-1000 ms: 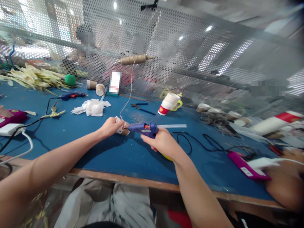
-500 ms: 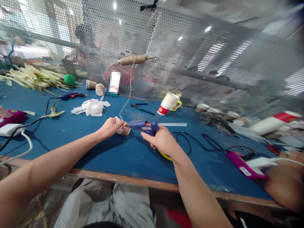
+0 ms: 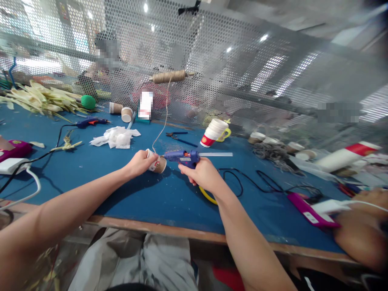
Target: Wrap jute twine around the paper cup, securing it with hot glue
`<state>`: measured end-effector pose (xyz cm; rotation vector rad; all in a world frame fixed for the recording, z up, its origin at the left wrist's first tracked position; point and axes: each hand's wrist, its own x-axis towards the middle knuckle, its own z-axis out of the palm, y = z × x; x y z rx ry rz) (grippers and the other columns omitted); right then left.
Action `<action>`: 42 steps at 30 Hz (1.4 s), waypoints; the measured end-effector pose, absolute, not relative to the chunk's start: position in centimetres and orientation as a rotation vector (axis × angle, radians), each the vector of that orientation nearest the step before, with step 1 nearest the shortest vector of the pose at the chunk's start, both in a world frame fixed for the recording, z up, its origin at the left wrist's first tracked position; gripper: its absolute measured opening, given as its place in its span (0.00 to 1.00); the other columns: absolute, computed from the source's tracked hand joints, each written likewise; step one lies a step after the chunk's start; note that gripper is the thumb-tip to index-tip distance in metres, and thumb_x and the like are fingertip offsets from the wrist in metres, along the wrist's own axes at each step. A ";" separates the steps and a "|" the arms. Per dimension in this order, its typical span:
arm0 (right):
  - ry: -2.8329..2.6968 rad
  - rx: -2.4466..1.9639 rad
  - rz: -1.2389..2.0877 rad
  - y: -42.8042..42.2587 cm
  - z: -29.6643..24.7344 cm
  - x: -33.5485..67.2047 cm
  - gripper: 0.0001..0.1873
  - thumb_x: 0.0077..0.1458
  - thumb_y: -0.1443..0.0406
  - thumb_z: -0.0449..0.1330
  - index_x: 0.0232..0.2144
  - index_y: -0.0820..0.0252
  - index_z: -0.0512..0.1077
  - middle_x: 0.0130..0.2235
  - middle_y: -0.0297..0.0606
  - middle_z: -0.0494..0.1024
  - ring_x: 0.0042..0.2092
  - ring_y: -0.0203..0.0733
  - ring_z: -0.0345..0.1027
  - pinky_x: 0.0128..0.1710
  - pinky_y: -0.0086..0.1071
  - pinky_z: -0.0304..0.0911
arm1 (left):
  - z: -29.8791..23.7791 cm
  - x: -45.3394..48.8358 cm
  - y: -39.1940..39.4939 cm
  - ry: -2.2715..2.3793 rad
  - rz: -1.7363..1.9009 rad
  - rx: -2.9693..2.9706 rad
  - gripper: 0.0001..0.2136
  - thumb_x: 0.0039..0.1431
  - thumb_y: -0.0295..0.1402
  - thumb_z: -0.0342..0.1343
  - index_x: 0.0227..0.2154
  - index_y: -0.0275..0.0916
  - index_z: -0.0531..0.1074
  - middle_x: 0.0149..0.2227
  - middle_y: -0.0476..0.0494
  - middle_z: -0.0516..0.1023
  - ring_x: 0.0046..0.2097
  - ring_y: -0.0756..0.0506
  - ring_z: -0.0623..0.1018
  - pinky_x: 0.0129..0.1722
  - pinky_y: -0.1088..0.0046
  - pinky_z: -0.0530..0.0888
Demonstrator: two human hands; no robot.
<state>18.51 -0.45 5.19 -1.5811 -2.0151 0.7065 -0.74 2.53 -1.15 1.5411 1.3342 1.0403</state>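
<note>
My left hand point(image 3: 142, 162) is closed round a small paper cup point(image 3: 159, 165), tilted on its side just above the table, its lower part wrapped in brown twine. A strand of twine point(image 3: 166, 109) runs from the cup up to a spool point(image 3: 169, 76) on the mesh panel. In my right hand point(image 3: 202, 173) is a blue hot glue gun point(image 3: 184, 157), with a clear glue stick point(image 3: 216, 154) sticking out of its back. Its nozzle points left and is at the cup, close to my left fingers; whether it touches I cannot tell.
Behind my hands lie pliers point(image 3: 182, 138), a stack of paper cups point(image 3: 212, 133) and crumpled white tissue point(image 3: 117, 138). A second glue gun point(image 3: 91, 122) rests at left. Black cord and a purple power strip point(image 3: 311, 211) are at right, beside another person's arm point(image 3: 363, 236).
The glue gun in my right hand has shifted slightly left and up, its nozzle now higher along the cup. My left hand and the cup stay nearly in place.
</note>
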 end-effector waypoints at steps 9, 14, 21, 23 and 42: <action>-2.037 -1.566 0.712 -0.2 5.4 18.2 0.11 0.45 0.62 0.55 0.17 0.62 0.65 0.10 0.30 0.63 0.12 0.31 0.57 0.15 0.25 0.58 | -1.3 -0.7 2.6 1.336 1.045 1.532 0.17 0.46 0.45 0.47 0.20 0.33 0.68 0.19 0.48 0.68 0.23 0.51 0.66 0.24 0.75 0.63; -2.072 -1.573 0.682 0.2 5.2 18.3 0.10 0.45 0.63 0.55 0.17 0.62 0.65 0.10 0.30 0.63 0.12 0.31 0.58 0.15 0.24 0.58 | -1.2 -0.7 2.6 1.341 1.028 1.558 0.17 0.46 0.45 0.47 0.20 0.33 0.68 0.19 0.48 0.67 0.24 0.51 0.66 0.24 0.76 0.62; -1.992 -1.536 0.784 0.7 4.6 18.5 0.10 0.45 0.62 0.55 0.19 0.63 0.66 0.11 0.29 0.63 0.12 0.30 0.57 0.14 0.24 0.56 | -1.2 -0.8 2.6 1.368 1.016 1.570 0.17 0.47 0.44 0.47 0.20 0.33 0.69 0.19 0.48 0.67 0.23 0.51 0.65 0.23 0.76 0.62; -1.894 -1.489 0.868 1.1 4.4 18.7 0.09 0.44 0.62 0.57 0.22 0.63 0.66 0.11 0.28 0.63 0.12 0.29 0.55 0.13 0.24 0.55 | -1.0 -0.7 2.5 1.376 1.012 1.561 0.17 0.47 0.43 0.47 0.20 0.33 0.69 0.19 0.48 0.67 0.23 0.51 0.65 0.23 0.76 0.61; -1.618 -1.865 0.669 10.5 1.3 22.6 0.15 0.45 0.63 0.60 0.13 0.63 0.64 0.14 0.35 0.65 0.21 0.36 0.64 0.22 0.28 0.59 | 0.2 -0.6 1.2 1.228 1.040 1.553 0.17 0.48 0.44 0.48 0.23 0.32 0.69 0.20 0.49 0.67 0.22 0.53 0.64 0.23 0.77 0.61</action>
